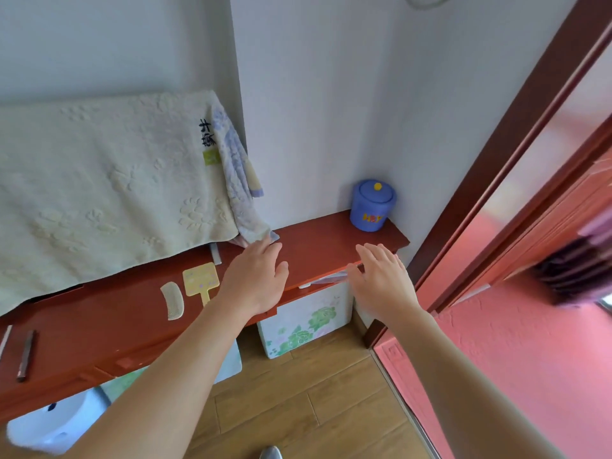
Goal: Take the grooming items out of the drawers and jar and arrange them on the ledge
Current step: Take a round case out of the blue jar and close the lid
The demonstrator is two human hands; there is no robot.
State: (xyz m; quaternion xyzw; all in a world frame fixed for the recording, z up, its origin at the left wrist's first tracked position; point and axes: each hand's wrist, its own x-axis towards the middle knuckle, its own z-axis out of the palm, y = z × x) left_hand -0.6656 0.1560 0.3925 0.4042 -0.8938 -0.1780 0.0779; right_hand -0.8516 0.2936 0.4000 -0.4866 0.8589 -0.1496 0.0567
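As the left hand [255, 279] and right hand [381, 281] spread flat, gripping nothing, over the red ledge [318, 240], the lidded blue jar [372, 207] stood beyond at its right end, a comb [173, 300] and yellow mirror [200, 280] lying leftward near a draped towel [109, 180].

**Both hands out flat, palms down**

Two bare arms reach forward side by side. The left hand [255, 279] is flat, palm down, fingers straight and close together, thumb out along its inner edge. The right hand [381, 281] mirrors it, palm down with fingers straight and pointing ahead, slightly blurred. Neither hand grips anything, and there's a gap between them.
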